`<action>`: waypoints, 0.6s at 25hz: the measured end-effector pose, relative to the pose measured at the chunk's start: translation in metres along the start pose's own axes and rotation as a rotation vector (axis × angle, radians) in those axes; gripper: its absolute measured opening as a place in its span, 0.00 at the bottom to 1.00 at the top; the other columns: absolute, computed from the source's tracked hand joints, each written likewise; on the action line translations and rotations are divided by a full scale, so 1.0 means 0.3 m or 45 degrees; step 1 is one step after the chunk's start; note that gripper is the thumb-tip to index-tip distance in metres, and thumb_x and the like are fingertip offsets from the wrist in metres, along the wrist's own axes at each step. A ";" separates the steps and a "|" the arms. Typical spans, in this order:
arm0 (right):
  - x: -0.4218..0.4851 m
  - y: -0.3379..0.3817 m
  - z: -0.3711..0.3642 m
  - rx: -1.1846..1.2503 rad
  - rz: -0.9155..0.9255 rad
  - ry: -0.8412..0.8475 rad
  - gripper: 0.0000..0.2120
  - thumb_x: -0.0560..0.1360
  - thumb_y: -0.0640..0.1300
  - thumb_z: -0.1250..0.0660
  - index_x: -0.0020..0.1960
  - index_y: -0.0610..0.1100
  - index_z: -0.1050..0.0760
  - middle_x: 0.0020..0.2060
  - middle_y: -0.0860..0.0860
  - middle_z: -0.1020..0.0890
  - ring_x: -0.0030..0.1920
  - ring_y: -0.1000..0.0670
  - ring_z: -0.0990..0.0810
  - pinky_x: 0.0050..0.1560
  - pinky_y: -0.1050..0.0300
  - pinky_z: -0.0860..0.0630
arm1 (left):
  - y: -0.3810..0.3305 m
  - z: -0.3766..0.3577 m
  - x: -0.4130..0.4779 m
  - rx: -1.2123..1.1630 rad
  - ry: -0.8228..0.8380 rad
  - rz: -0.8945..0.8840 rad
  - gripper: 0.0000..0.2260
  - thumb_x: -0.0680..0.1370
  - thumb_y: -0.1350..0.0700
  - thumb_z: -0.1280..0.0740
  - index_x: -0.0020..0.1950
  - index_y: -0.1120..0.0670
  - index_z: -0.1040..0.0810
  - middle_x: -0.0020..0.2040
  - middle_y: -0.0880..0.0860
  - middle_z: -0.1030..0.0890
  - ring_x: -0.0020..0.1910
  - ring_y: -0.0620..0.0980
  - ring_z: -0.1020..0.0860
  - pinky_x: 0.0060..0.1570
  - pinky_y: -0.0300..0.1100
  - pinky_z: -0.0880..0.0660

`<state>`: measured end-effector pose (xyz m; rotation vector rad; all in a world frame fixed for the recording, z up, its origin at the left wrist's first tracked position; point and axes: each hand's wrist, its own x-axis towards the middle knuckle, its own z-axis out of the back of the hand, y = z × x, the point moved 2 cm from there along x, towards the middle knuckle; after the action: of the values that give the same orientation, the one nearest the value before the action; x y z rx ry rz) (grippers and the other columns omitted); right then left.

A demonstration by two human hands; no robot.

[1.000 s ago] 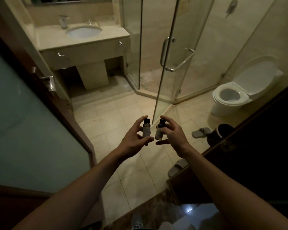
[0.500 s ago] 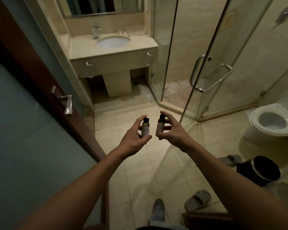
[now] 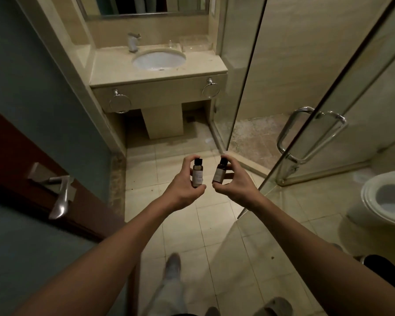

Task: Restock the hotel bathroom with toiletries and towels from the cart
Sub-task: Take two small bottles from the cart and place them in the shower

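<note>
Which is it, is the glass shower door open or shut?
Open. The clear glass shower door with its curved metal handle stands swung out over the beige floor tiles, leaving a gap into the shower.

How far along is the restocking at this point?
Done: nothing visibly. The vanity counter shows no bottles I can make out, and the towel ring under it hangs bare. In hand: the left hand pinches the left bottle; the right hand pinches the right bottle. Left: setting both down, then towels.
</note>
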<state>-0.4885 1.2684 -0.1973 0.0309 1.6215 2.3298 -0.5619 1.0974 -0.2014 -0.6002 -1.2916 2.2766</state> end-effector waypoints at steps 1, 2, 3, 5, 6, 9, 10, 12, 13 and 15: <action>0.064 -0.002 0.004 -0.034 0.006 -0.001 0.38 0.69 0.38 0.24 0.73 0.57 0.38 0.61 0.52 0.27 0.56 0.54 0.21 0.42 0.53 0.16 | 0.009 0.011 0.071 -0.012 0.022 -0.001 0.33 0.75 0.60 0.30 0.70 0.36 0.44 0.54 0.51 0.28 0.42 0.59 0.19 0.37 0.48 0.20; 0.141 -0.006 0.006 -0.060 0.006 -0.009 0.39 0.69 0.38 0.24 0.72 0.57 0.38 0.61 0.53 0.28 0.56 0.54 0.21 0.43 0.50 0.16 | 0.024 0.024 0.158 -0.025 0.048 -0.001 0.33 0.75 0.60 0.30 0.70 0.37 0.44 0.53 0.50 0.27 0.40 0.57 0.20 0.35 0.45 0.21; 0.211 -0.008 0.008 -0.076 0.001 -0.024 0.39 0.69 0.38 0.25 0.72 0.57 0.38 0.61 0.53 0.28 0.56 0.53 0.21 0.44 0.47 0.16 | 0.040 0.038 0.238 -0.032 0.073 -0.003 0.33 0.75 0.60 0.30 0.70 0.37 0.43 0.53 0.50 0.27 0.38 0.55 0.21 0.33 0.43 0.23; 0.341 -0.007 0.018 -0.091 -0.011 -0.073 0.38 0.68 0.37 0.26 0.72 0.56 0.38 0.61 0.52 0.29 0.56 0.51 0.21 0.44 0.45 0.16 | 0.060 0.069 0.390 -0.038 0.106 -0.016 0.33 0.75 0.61 0.30 0.69 0.38 0.43 0.52 0.51 0.27 0.36 0.52 0.23 0.31 0.41 0.25; 0.405 -0.002 0.021 -0.095 -0.026 -0.097 0.38 0.67 0.38 0.26 0.71 0.56 0.39 0.61 0.52 0.30 0.56 0.51 0.22 0.45 0.47 0.16 | 0.064 0.089 0.466 -0.038 0.126 -0.030 0.32 0.75 0.61 0.30 0.69 0.38 0.43 0.52 0.52 0.27 0.35 0.51 0.24 0.31 0.41 0.25; 0.603 0.050 0.046 -0.143 -0.049 -0.172 0.39 0.67 0.39 0.26 0.72 0.55 0.41 0.61 0.52 0.31 0.57 0.50 0.22 0.47 0.52 0.17 | 0.046 0.159 0.702 -0.036 0.225 -0.087 0.33 0.75 0.62 0.30 0.70 0.39 0.44 0.51 0.52 0.27 0.36 0.50 0.24 0.32 0.40 0.25; 0.656 0.068 0.057 -0.174 -0.043 -0.185 0.40 0.68 0.38 0.26 0.72 0.55 0.41 0.61 0.53 0.32 0.57 0.51 0.23 0.48 0.53 0.17 | 0.031 0.180 0.766 -0.021 0.260 -0.119 0.34 0.75 0.62 0.30 0.70 0.40 0.44 0.51 0.51 0.27 0.36 0.49 0.23 0.33 0.39 0.25; 0.756 0.096 0.082 -0.195 -0.058 -0.227 0.40 0.68 0.36 0.26 0.73 0.54 0.42 0.62 0.52 0.33 0.58 0.52 0.24 0.48 0.54 0.17 | -0.006 0.216 0.887 0.020 0.330 -0.179 0.34 0.75 0.63 0.30 0.71 0.41 0.45 0.50 0.51 0.28 0.36 0.48 0.24 0.33 0.37 0.26; 0.810 0.102 0.101 -0.185 -0.082 -0.267 0.41 0.68 0.35 0.27 0.73 0.53 0.43 0.62 0.52 0.32 0.57 0.51 0.24 0.47 0.55 0.18 | -0.021 0.225 0.953 0.033 0.360 -0.205 0.34 0.75 0.64 0.30 0.71 0.42 0.45 0.49 0.51 0.28 0.36 0.48 0.25 0.33 0.38 0.26; 0.876 0.107 0.127 -0.170 -0.092 -0.307 0.40 0.68 0.34 0.28 0.73 0.54 0.42 0.61 0.52 0.31 0.55 0.50 0.23 0.45 0.57 0.19 | -0.042 0.233 1.036 0.048 0.415 -0.255 0.34 0.74 0.65 0.31 0.71 0.42 0.45 0.47 0.52 0.27 0.35 0.47 0.26 0.34 0.39 0.26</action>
<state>-0.7396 1.3605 -0.1943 0.2125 1.3284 2.2739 -0.8491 1.2355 -0.2037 -0.7560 -1.0948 1.9409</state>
